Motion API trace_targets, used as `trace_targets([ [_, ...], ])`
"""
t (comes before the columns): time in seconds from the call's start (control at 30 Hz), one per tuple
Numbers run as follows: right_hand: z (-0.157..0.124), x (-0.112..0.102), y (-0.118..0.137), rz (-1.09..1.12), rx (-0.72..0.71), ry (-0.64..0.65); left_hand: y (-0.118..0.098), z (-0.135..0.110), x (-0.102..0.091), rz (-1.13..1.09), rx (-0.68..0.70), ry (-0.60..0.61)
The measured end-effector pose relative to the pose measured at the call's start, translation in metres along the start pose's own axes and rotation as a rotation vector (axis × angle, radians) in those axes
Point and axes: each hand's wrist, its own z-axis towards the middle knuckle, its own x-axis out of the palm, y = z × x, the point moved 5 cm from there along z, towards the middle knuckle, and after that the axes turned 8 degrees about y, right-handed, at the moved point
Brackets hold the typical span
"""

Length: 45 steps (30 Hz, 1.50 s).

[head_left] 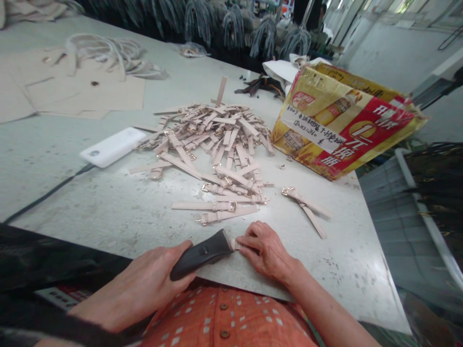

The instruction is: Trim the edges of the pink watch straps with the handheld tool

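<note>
My left hand point(144, 284) is wrapped round the handle of a black hand tool point(202, 253) at the table's near edge. The tool's tip meets a small beige strap piece point(235, 244), which my right hand point(265, 250) pinches against the table. Just beyond lies a heap of beige watch straps point(217, 140) with gold buckles. Two single straps point(306, 207) lie to the right of the heap.
A red and yellow cardboard box point(343, 125) lies tipped on its side at the table's right. A white power bank point(112, 147) with a dark cable sits left of the heap. Flat cardboard sheets point(87, 91) and pale cords lie far left. A grey crate point(398, 212) stands off the table's right edge.
</note>
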Motion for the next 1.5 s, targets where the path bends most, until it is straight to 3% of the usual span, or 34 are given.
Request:
trace_targets([
  [0.13,-0.001,0.001,0.000,0.035,0.008,-0.016,0.001,0.003,0.001,0.053,-0.022,0.026],
  [0.37,-0.001,0.009,-0.008,0.241,0.074,-0.166,0.004,0.002,0.004,0.095,-0.036,0.054],
  [0.73,0.018,0.007,0.002,0.212,0.175,0.103,-0.001,0.005,0.000,0.126,-0.061,0.076],
  [0.97,0.018,0.005,0.003,0.382,0.220,0.122,-0.003,0.005,0.005,0.185,-0.072,0.118],
  [1.23,0.019,0.013,0.003,0.244,0.243,0.023,-0.003,0.006,0.004,0.147,-0.049,0.087],
  [1.5,0.023,0.016,-0.010,0.513,0.282,-0.088,-0.004,0.008,0.005,0.164,-0.050,0.099],
])
